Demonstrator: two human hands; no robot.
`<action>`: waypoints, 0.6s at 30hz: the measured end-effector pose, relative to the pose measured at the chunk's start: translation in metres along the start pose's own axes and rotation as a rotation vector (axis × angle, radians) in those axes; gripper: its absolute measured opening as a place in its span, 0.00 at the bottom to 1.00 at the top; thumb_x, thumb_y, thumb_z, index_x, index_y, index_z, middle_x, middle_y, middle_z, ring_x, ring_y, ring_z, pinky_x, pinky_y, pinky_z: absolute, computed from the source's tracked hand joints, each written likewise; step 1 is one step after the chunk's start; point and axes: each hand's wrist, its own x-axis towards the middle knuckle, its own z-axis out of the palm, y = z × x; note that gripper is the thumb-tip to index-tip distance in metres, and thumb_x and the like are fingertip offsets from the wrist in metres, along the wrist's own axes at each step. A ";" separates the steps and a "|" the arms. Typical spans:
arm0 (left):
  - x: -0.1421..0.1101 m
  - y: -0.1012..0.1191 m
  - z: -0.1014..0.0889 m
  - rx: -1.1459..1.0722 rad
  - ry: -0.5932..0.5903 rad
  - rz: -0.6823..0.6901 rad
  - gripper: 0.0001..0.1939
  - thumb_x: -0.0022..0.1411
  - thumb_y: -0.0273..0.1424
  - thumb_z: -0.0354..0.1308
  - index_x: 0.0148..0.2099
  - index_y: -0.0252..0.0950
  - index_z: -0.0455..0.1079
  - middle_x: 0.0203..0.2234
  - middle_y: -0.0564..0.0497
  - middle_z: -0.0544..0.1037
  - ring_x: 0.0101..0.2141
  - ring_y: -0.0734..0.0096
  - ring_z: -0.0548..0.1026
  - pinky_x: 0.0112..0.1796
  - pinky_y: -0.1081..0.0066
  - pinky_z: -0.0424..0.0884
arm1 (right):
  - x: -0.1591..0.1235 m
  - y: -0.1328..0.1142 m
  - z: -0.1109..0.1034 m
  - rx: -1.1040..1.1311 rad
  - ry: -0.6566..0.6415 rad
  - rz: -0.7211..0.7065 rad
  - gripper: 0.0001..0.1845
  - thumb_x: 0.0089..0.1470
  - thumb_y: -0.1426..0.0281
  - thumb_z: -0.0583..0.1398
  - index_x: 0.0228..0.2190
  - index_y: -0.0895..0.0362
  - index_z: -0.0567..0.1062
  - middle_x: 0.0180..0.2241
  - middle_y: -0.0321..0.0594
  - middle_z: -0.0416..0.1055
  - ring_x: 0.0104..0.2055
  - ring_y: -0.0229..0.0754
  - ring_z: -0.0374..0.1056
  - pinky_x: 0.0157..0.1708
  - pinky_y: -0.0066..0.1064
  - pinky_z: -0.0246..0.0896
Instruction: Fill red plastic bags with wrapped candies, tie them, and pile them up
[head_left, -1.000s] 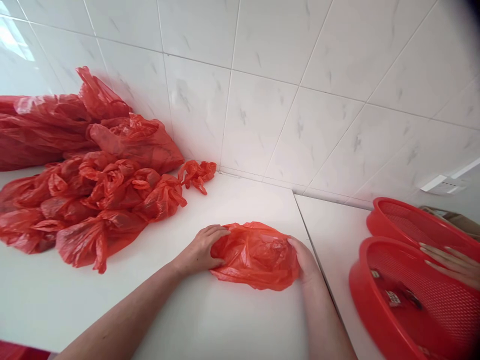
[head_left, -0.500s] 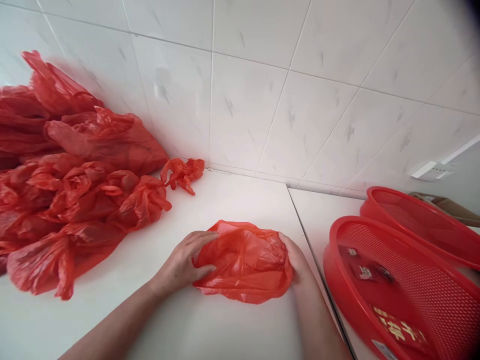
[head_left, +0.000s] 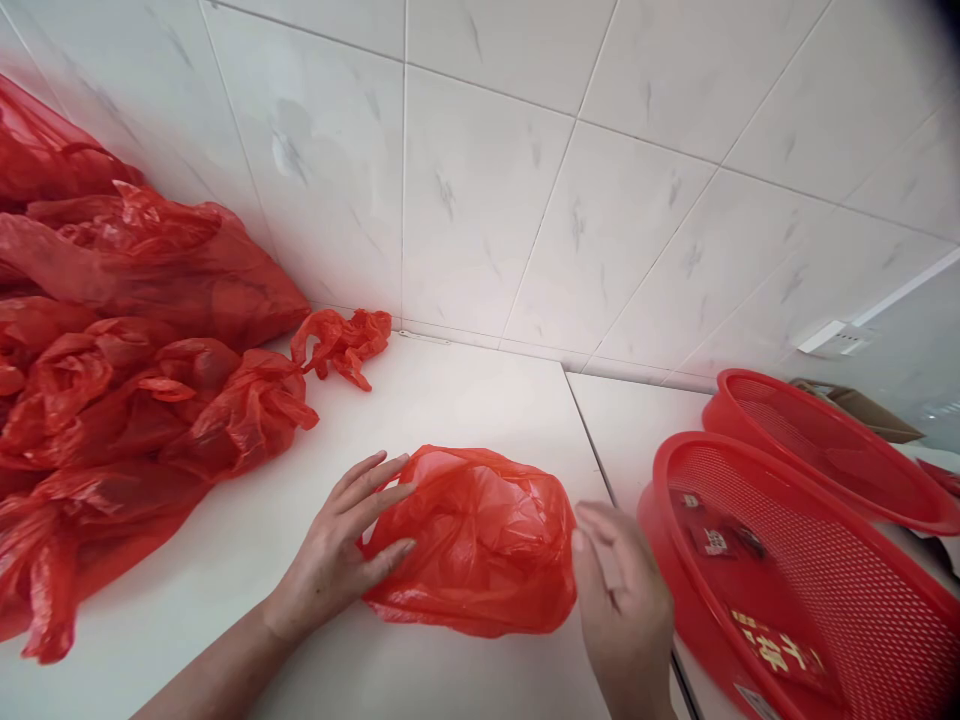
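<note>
A red plastic bag (head_left: 480, 560) rests on the white tabletop with its mouth spread wide and facing up. I see only crumpled film inside it. My left hand (head_left: 337, 545) lies at the bag's left edge, fingers and thumb spread, the tips against or over the rim. On the other side, my right hand (head_left: 626, 600) is just beside the bag's right edge, slightly blurred, with a gap between thumb and bent fingers and nothing between them. Whether its fingertips still touch the film I cannot tell.
Knotted, filled red bags (head_left: 150, 400) are heaped at the left. A small crumpled red bag (head_left: 349, 345) lies by the tiled wall (head_left: 480, 180). Right of a table seam stand two red mesh baskets (head_left: 667, 520), the nearer holding several small red packets (head_left: 784, 650).
My right hand has come away from inside the bag's right edge and moved outward. My left fingers have spread wider. The camera view has shifted slightly to the right.
</note>
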 end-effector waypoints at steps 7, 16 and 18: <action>0.018 0.033 -0.020 0.062 -0.113 0.186 0.19 0.62 0.21 0.50 0.53 0.44 0.64 0.45 0.49 0.74 0.42 0.66 0.73 0.42 0.65 0.71 | -0.013 0.004 0.016 -0.307 -0.443 -0.454 0.16 0.53 0.72 0.57 0.45 0.52 0.73 0.51 0.47 0.68 0.47 0.52 0.68 0.43 0.44 0.68; 0.084 0.017 0.036 0.147 -0.688 0.208 0.35 0.36 0.35 0.71 0.51 0.47 0.70 0.57 0.47 0.64 0.58 0.42 0.57 0.55 0.44 0.58 | 0.020 0.026 0.020 -0.382 -0.772 -0.272 0.34 0.33 0.71 0.66 0.47 0.54 0.72 0.54 0.47 0.64 0.54 0.56 0.59 0.54 0.49 0.54; 0.095 0.008 0.040 0.077 -0.731 0.174 0.33 0.39 0.35 0.69 0.52 0.48 0.69 0.56 0.48 0.66 0.56 0.47 0.62 0.50 0.52 0.66 | 0.024 0.034 0.013 -0.314 -0.790 -0.214 0.34 0.33 0.73 0.65 0.48 0.52 0.72 0.55 0.45 0.63 0.55 0.55 0.58 0.54 0.46 0.54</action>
